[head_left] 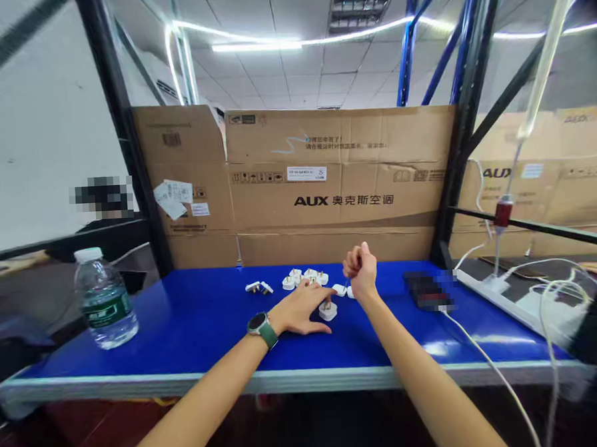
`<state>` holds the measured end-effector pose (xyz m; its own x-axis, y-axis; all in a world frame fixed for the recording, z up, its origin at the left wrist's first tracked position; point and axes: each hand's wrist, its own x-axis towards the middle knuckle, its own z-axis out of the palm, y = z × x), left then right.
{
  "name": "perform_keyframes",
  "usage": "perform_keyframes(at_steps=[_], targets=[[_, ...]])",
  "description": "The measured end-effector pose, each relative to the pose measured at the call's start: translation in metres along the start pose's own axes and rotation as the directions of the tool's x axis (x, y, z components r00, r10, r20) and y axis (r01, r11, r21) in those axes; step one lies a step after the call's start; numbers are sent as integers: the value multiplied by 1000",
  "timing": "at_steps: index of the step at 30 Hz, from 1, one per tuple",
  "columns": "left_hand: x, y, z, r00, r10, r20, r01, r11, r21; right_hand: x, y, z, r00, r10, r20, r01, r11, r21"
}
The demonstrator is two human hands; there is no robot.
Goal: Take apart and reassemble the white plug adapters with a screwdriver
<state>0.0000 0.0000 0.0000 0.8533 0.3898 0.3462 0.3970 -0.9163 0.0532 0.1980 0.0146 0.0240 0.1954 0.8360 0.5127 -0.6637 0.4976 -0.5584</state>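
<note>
Well, your left hand [303, 308] is spread wide, thumb well apart from the index finger, and one white plug [328, 311] sits in the gap between them on the blue table [204, 342], pins seemingly upward. Whether a fingertip touches it, you can't tell from here. Your right hand [361, 270] is raised with its fingers curled in; something thin may poke out below, but what it grips, if anything, isn't clear.

Just beyond your left fingertips stands a cluster of plugs [310, 277]; a pair [252, 287] lies to the left of those fingers, and white pieces [339, 289] rest between your index tip and right wrist.

Expect the plug to be light and stiff, its hard casing probably smooth and a little slippery, not easily broken. Thumb and index on opposite sides of the casing should hold best; the pins look narrow and would likely let it twist.
</note>
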Motion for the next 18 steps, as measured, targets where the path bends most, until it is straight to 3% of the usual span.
perform_keyframes(at_steps=[3,6,13,18], targets=[[0,-2,0,999,-41,-27,42,998,38,1,-7,-1,964,234,126,-245,966,78],[0,-4,3,998,-54,-37,57,996,72,-1,-6,1,904,365,223,-390,917,82],[-1,-8,10,998,-61,-2,61,996,63,-14,10,14,845,436,311,-412,900,-141],[0,-9,11,996,-86,16,85,995,50,-16,15,15,843,437,314,-393,899,-194]])
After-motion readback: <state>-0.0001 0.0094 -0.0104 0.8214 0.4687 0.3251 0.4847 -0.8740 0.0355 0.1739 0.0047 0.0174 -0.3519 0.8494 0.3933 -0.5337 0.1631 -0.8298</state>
